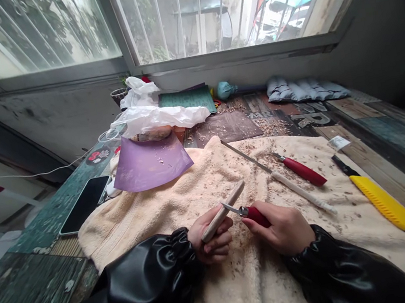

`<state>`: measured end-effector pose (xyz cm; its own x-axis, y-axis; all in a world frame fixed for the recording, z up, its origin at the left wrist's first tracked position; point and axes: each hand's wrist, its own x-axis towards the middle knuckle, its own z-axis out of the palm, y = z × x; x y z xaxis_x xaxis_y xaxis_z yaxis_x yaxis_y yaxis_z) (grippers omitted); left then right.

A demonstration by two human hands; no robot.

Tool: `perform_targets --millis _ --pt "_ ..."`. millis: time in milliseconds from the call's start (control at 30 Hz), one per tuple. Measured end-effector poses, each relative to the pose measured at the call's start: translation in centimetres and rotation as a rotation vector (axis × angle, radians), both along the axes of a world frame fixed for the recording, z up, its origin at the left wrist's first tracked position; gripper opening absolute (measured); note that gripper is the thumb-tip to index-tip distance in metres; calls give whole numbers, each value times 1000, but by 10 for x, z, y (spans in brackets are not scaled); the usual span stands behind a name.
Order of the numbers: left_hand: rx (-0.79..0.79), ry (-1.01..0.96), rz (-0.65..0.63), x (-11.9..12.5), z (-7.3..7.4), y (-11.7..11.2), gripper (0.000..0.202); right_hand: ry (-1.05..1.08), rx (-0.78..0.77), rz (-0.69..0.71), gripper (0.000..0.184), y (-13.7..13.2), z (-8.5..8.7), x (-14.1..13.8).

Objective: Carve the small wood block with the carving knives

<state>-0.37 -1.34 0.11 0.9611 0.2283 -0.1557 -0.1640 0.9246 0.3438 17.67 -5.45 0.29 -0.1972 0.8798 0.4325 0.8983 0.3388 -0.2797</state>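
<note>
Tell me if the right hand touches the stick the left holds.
Apart: in the head view, towel shows between the right hand and the stick, with the knife blade reaching across.

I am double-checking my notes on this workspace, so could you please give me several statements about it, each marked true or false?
1. The left hand holds a wooden stick. True.
2. The right hand is empty. False: it holds a red-handled knife.
3. A second red-handled knife lies on the towel. True.
4. The smartphone lies on the purple sheet. False: it lies to the left of that sheet.
5. The person's sleeves are black. True.
</note>
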Motion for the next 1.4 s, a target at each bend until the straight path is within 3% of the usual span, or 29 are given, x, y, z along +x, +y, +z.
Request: perform_targets --millis 133,300,400,500,600,733,867,1100,1267,1400 --pt "1 3 -12 -1 -1 0 57 -7 1 -40 46 6 1 9" --pt "33 -31 3 -2 -2 -1 55 -4 -4 -430 48 19 7 38" --pt "22 -17 52 -2 -2 0 53 51 20 -316 47 17 7 35" --pt "17 -5 42 -1 -1 1 51 92 -38 -93 43 7 1 15" --pt "15 -14 28 -1 -2 1 50 94 -105 6 41 -2 -5 -2" --pt "18 -47 18 -1 -4 1 49 53 -110 23 42 -3 -6 -5" --pt "22 -45 -5 -1 -4 1 53 10 -52 -7 43 6 -6 10" --pt "30 -51 -24 -2 -5 -1 53 40 65 -300 42 22 1 45" --pt "34 -45 3 -2 -4 0 51 135 -31 29 41 6 0 16" --pt "15 -41 -34 -2 -2 1 52 17 -55 71 43 2 -5 3"
